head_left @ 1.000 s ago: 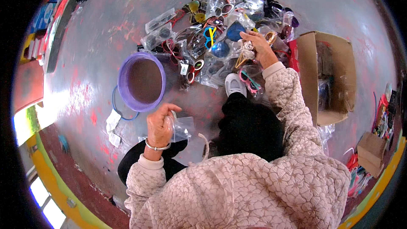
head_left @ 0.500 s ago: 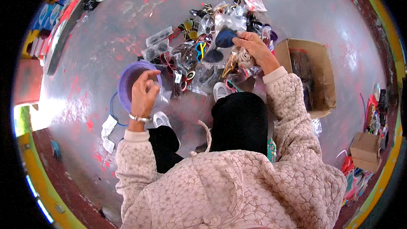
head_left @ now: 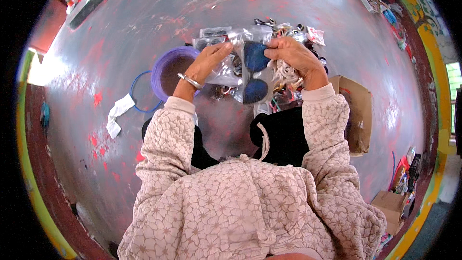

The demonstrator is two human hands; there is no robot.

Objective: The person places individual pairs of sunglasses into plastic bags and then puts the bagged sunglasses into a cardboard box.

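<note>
Left hand (head_left: 208,60) and right hand (head_left: 291,54) are both pinching shut on a clear plastic bag (head_left: 252,43), holding it up over the floor (head_left: 144,33) above the purple bucket (head_left: 168,70). Blue sunglasses (head_left: 255,74) are sitting inside. Bagging step looks underway; next probably needs sealing the bag's mouth.

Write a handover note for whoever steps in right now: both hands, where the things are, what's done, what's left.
Left hand: pinches the left edge of a clear plastic bag, held up in front of the person.
Right hand: grips the bag's upper right edge; a bunch of pale string hangs below this hand.
Blue-lensed sunglasses sit inside the bag, hanging upright.
Purple bucket stands on the floor beside the left hand; a pile of bagged glasses lies beyond the hands; an open cardboard box is at the right.
Done: glasses in the bag.
Left: bag not yet put down; many pieces remain in the pile.
</note>
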